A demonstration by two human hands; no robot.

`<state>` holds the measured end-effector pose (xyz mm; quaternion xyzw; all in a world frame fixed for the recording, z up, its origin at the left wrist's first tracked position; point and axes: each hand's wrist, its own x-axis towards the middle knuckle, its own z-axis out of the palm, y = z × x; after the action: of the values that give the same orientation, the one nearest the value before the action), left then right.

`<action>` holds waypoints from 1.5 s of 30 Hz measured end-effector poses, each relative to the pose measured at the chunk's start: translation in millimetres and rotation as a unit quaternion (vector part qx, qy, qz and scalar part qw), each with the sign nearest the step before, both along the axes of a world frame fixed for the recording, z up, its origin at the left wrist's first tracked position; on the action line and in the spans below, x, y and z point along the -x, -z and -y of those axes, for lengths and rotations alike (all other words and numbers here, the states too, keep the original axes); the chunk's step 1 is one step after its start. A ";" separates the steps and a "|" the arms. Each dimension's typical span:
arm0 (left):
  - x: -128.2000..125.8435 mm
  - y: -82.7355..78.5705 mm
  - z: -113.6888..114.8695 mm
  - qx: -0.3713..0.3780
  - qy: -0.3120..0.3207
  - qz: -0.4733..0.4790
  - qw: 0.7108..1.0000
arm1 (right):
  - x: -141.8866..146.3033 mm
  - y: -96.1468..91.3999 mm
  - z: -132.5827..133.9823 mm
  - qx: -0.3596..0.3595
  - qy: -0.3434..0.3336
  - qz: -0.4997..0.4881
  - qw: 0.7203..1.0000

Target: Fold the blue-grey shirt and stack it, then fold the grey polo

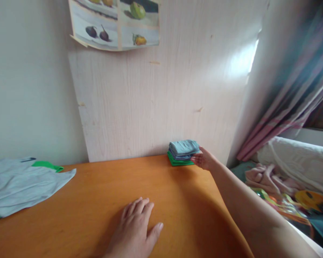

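Observation:
A small stack of folded clothes stands at the back of the orange table against the wood-grain board. Its top piece is a light blue-grey folded garment (185, 147), above a darker blue one (177, 156) and a bright green one (176, 162). My right hand (203, 159) is at the stack's right end, thumb by the top garment's edge and fingers just below it in front; the grip is partly hidden. My left hand (136, 225) lies palm down on the table at the near middle, fingers stretched and thumb apart, holding nothing.
At the left, a spread grey shirt (21, 186) with green parts lies on the table (97, 200). Fruit pictures (115, 25) hang on the board. To the right are a curtain (282, 111), pink cloth (269, 179) and assorted colourful items beyond the table edge.

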<state>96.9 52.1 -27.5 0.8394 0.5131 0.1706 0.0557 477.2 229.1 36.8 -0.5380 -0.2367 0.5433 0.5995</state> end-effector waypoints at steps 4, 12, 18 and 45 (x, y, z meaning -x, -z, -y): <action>-0.3 1.4 0.1 -0.002 -0.003 0.000 1.000 | -20.7 -1.1 5.6 0.003 0.057 0.030 0.998; -0.8 0.5 -1.2 -0.004 -0.002 -0.002 1.000 | -21.1 -8.3 -13.1 -0.008 0.127 0.147 0.981; -0.8 -0.6 -0.8 -0.002 0.001 -0.004 1.000 | -7.3 -13.7 -29.9 -0.017 0.131 0.257 0.957; -2.1 -9.2 4.4 0.041 -0.003 -0.007 0.999 | 24.5 -20.0 -83.8 -0.089 -0.111 0.748 0.648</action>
<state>99.0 47.6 -18.4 0.8361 0.5225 0.1436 0.0858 452.7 312.9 56.8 -0.6752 -0.7103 -0.0052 0.1988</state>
